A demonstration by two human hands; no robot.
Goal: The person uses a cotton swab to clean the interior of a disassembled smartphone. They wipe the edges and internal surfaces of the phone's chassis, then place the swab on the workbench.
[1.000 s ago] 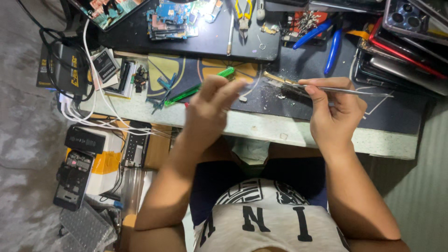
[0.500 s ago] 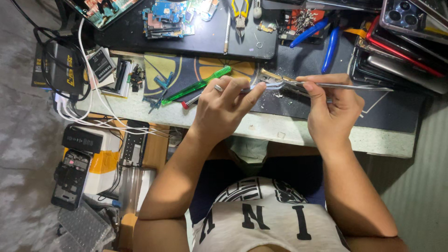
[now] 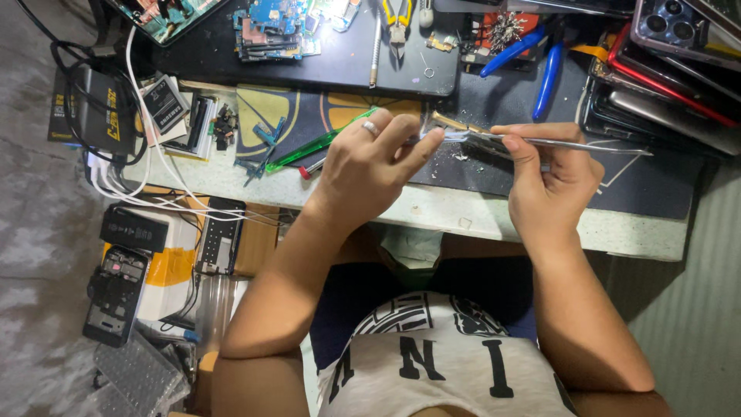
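My right hand (image 3: 552, 181) grips a thin flat phone part (image 3: 571, 144), seen edge-on as a long silvery strip, above the dark work mat (image 3: 664, 185). My left hand (image 3: 369, 170), with a ring on one finger, pinches the left end of that strip between thumb and fingertips. Both hands hover over the front edge of the bench (image 3: 463, 216). A green-handled tool (image 3: 316, 147) lies just left of my left hand.
Circuit boards (image 3: 270, 27), pliers (image 3: 397, 15), blue-handled tools (image 3: 532, 62) and a stack of phones (image 3: 679, 54) crowd the back of the bench. White cables (image 3: 154, 177) hang off the left edge. A dismantled phone (image 3: 114, 293) and boxes lie on the floor at left.
My left hand has moved right and closed its fingers onto the left end of the strip. The right hand has stayed in place.
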